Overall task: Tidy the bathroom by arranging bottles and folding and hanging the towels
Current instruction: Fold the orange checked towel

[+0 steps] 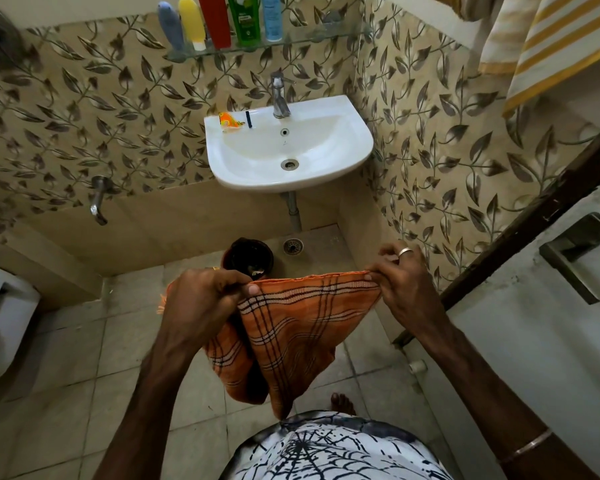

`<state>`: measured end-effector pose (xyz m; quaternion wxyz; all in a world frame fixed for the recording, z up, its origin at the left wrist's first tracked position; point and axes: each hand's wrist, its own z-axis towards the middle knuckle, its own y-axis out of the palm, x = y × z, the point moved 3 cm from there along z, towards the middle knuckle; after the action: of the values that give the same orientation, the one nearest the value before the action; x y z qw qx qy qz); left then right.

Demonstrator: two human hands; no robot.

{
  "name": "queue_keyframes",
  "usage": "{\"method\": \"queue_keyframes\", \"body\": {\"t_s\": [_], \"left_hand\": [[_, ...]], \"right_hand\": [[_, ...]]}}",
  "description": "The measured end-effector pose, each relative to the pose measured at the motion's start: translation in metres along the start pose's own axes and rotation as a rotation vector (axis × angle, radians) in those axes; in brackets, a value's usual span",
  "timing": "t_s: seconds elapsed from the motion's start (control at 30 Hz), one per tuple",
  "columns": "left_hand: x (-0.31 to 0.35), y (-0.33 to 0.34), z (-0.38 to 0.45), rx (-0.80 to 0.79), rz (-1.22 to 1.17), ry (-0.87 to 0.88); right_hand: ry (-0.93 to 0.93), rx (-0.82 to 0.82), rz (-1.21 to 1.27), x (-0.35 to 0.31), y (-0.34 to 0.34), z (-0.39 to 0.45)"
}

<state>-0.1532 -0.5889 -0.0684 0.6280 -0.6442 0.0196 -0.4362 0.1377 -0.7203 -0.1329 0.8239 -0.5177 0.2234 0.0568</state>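
At the bottom of the frame a black-and-white patterned garment (329,452) covers the person's front, with bare toes (342,403) showing just beyond it on the tiled floor (84,358). Both forearms reach up from the lower corners to the middle of the frame, where they hold an orange checked towel (291,327) stretched between them by its top edge. The left hand (201,299) is curled tightly, thumb over the cloth, gripping a bunched portion at the towel's left end, with more folded fabric hanging below it. The right hand (402,275), which wears a ring, pinches the towel's right corner between thumb and fingertips, its other fingers bent loosely above. The towel sags into a point toward the lower centre. Just behind its top edge a dark round bin (250,256) sits on the floor, with a floor drain (292,245) beside it to the right. A white toilet (0,317) shows at the left edge and a door with a metal handle (575,251) fills the right side. Farther up, at centre, a white washbasin (291,147) is fixed to the leaf-patterned wall, with a chrome tap (279,97) at its back and an orange wrapper (230,121) on its left rim. A wall spout (97,199) sticks out at left. At the top centre a glass shelf (326,38) carries a row of bottles (222,22) standing side by side: grey-blue, yellow, red, green and light blue. In the upper right corner a yellow-and-white striped towel (551,46) hangs.
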Motion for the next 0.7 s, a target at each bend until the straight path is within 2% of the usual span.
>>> {"method": "queue_keyframes", "body": {"t_s": [0.2,0.3,0.37,0.47,0.53,0.63,0.7], "left_hand": [[0.000,0.005,0.004,-0.012,0.009,-0.031],[-0.001,0.005,0.008,-0.021,-0.018,-0.052],[-0.002,0.007,0.012,-0.026,-0.026,-0.060],[0.001,0.012,0.021,-0.005,-0.058,-0.085],[0.003,0.014,0.030,0.106,-0.090,-0.159],[0.006,0.011,0.044,0.283,-0.120,-0.322],[0.008,0.010,0.052,0.353,-0.153,-0.364]], "right_hand": [[-0.064,0.036,-0.128,0.000,-0.005,0.002],[-0.049,-0.001,-0.128,0.005,-0.012,0.005],[-0.033,-0.071,-0.035,0.006,-0.013,0.005],[0.154,-0.165,0.199,0.008,-0.014,0.005],[0.271,-0.219,0.296,0.011,-0.015,0.004],[0.334,-0.353,0.502,0.007,-0.016,0.005],[0.372,-0.458,0.656,-0.001,-0.013,0.002]]}}
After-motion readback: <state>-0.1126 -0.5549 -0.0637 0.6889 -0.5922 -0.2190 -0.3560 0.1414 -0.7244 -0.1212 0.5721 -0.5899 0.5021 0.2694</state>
